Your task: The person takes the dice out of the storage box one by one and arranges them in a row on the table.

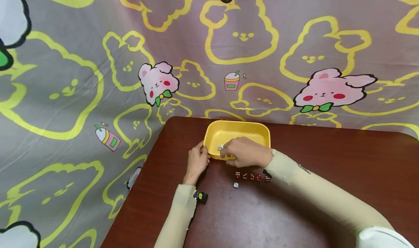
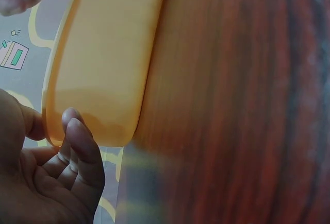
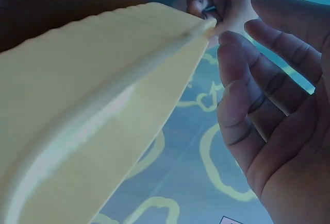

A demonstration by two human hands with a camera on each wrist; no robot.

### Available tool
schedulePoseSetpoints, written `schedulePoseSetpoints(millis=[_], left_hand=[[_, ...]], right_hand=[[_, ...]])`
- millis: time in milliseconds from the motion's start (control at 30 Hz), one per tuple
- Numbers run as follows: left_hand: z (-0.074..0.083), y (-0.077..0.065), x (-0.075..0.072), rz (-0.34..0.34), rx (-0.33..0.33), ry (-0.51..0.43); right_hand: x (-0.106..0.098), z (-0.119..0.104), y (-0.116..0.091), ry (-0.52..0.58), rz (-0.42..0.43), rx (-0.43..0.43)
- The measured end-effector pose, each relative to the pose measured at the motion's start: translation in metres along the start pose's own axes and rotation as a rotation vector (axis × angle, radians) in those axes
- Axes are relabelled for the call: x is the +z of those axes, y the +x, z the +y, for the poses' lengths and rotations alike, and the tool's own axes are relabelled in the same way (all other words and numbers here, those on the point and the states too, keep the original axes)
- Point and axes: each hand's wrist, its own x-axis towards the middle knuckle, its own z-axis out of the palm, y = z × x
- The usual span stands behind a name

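A yellow plastic basin (image 1: pixel 237 126) stands at the table's far edge. My left hand (image 1: pixel 198 159) pinches its near left corner; in the left wrist view, thumb and fingers close on the basin's rim (image 2: pixel 55 80). Over the near wall reaches my right hand (image 1: pixel 245 151), fingers pointing down beside white dice (image 1: pixel 219 148) inside the basin. The right wrist view shows that hand (image 3: pixel 281 95) with fingers loosely bent and nothing between them. On the table in front lie a row of several red dice (image 1: pixel 252 176) and one white die (image 1: pixel 235 185).
The dark red-brown wooden table (image 1: pixel 327 160) extends to the right and toward me. Behind and to the left hangs a grey cloth (image 1: pixel 183 40) printed with cartoon bunnies, meeting the table's edge. Both forearms wear pale sleeves (image 1: pixel 327 193) with small wrist cameras.
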Motion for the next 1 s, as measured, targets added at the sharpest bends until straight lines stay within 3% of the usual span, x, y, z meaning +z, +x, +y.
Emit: schedulePoseSetpoints(millis=[500,1000], left_hand=[[0.003,0.000,-0.001,-0.001,-0.010,-0.006],[0.002,0.000,0.000,-0.004,-0.022,-0.016]], right_hand=[[-0.019,0.018,0.019,0.030,-0.019,0.036],[-0.016,0.034,0.036,0.017,-0.054,0.062]])
